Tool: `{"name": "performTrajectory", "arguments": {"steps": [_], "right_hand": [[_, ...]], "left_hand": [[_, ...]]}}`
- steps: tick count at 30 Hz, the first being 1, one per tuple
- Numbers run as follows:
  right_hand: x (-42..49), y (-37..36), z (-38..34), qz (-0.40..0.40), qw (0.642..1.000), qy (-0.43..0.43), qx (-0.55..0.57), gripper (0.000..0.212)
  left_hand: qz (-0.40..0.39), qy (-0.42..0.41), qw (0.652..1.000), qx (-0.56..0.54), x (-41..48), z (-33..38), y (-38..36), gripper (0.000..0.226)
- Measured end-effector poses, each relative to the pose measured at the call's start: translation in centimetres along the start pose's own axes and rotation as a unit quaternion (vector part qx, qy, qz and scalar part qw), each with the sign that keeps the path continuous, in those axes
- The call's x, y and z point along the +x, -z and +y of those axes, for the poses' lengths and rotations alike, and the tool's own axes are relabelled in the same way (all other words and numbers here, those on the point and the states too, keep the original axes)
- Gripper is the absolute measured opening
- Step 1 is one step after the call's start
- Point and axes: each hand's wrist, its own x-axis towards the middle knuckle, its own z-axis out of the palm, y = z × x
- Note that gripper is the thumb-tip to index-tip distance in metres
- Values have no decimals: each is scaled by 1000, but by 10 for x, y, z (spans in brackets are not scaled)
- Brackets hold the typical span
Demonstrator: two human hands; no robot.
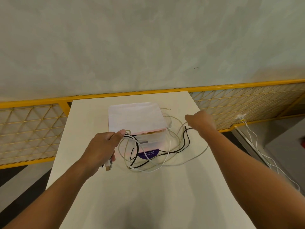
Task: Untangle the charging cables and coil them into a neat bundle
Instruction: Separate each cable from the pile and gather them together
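Several charging cables lie tangled on the white table [102, 192]: white cables [168, 152] and a black cable [185, 144] loop across each other in front of a box. My left hand [103, 147] grips a bunch of cable ends, with the plugs [109, 165] sticking out below my fist and loops rising past my thumb. My right hand [198, 120] is blurred at the right of the box. It seems to pinch a thin white strand near the black cable's plug [185, 127].
A translucent box [137, 117] with a white lid and a purple label [148, 155] stands mid-table, partly under the cables. A yellow mesh railing [247, 100] runs behind the table. More white wires [257, 144] hang from a wall socket at the right.
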Motion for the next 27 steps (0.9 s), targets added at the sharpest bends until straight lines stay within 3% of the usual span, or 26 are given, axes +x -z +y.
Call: {"name": "performTrajectory", "arguments": {"steps": [5,9,13,15,20,24,27], "right_hand": [[2,24,-7,47,993,20,110,43],[-3,36,-15,53,985,9,165,22],[-4,42,-21,59,981,18,186,15],[-1,41,-21,28,987,14,159,14],[1,29,-11,-46,997,21,-54,22],[-5,28,-2,-3,989,7,-145,13],[-6,31,-2,71,990,-6,-118,14]], "left_hand": [[-5,-4,1000,-6,-2,2,-2,55],[-8,-5,1000,-9,-3,2,-3,55],[-8,-9,1000,-9,-3,3,-3,54],[-6,-9,1000,-8,-3,3,-3,54],[-5,-11,1000,-3,-5,3,-3,54],[-4,-13,1000,-4,-5,3,-3,54],[-4,-6,1000,-4,-5,2,-3,54]]}}
